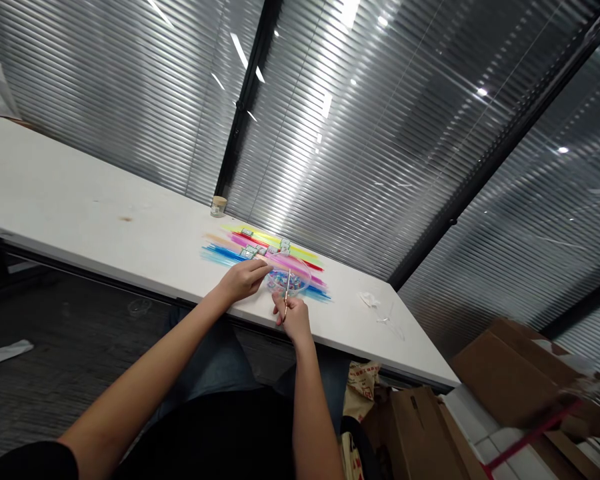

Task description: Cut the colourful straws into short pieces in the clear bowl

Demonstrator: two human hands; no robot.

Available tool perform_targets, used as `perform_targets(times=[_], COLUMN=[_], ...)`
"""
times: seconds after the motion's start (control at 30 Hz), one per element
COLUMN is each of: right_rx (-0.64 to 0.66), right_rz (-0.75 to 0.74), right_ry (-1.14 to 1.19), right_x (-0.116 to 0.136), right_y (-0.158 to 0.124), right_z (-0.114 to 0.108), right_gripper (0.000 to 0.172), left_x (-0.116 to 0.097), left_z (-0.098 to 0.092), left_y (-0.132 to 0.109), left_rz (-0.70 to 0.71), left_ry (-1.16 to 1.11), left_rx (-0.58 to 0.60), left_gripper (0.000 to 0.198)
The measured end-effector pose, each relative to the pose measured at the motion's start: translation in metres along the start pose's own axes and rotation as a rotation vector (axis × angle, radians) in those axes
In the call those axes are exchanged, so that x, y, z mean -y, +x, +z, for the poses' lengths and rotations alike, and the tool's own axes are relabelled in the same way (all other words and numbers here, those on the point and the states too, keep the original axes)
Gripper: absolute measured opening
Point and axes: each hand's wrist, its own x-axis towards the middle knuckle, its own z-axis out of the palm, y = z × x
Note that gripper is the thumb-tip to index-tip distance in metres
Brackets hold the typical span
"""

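Holding metallic scissors (287, 291), right hand (295, 319) sits beside round clear bowl (309, 275).

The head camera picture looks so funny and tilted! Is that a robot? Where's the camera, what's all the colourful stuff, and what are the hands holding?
No robot here, just a person with two bare hands. The camera sits on their head, looking forward and down, so you see their own arms.

On the white table lie long, thin strips in blue, pink, red and yellow. Near the hands is a round, clear container with tiny colourful bits in it. Farther back stands a small jar.

The right hand holds scissors, with the blades over the container. The left hand is beside it, fingertips close together; whatever they may pinch is too small to tell.
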Motion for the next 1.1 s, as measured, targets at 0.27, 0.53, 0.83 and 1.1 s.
perform_targets(times=[0.27, 0.53, 0.83, 1.1], right_rx=[-0.095, -0.048, 0.006, 0.006], right_rz=[-0.057, -0.031, -0.043, -0.045], right_ry=[-0.133, 0.031, 0.05, 0.012], right_x=[-0.0028, -0.0029, -0.0018, -0.0002], right_y=[0.0022, 0.0024, -0.0001, 0.0004], right_z=[0.0043, 0.0008, -0.0004, 0.0004], right_gripper=[0.053, 0.051, 0.051, 0.052], left_x=[-0.0006, -0.0021, -0.0039, -0.0033], left_z=[0.0002, 0.0003, -0.0011, -0.0008], left_y=[-0.0001, 0.001, 0.0031, 0.002], left_rz=[0.001, -0.017, -0.028, 0.019], left_ry=[0.019, 0.039, 0.046, 0.009], left_rx=[-0.035, -0.025, -0.022, 0.021], left_gripper=[0.033, 0.028, 0.026, 0.025])
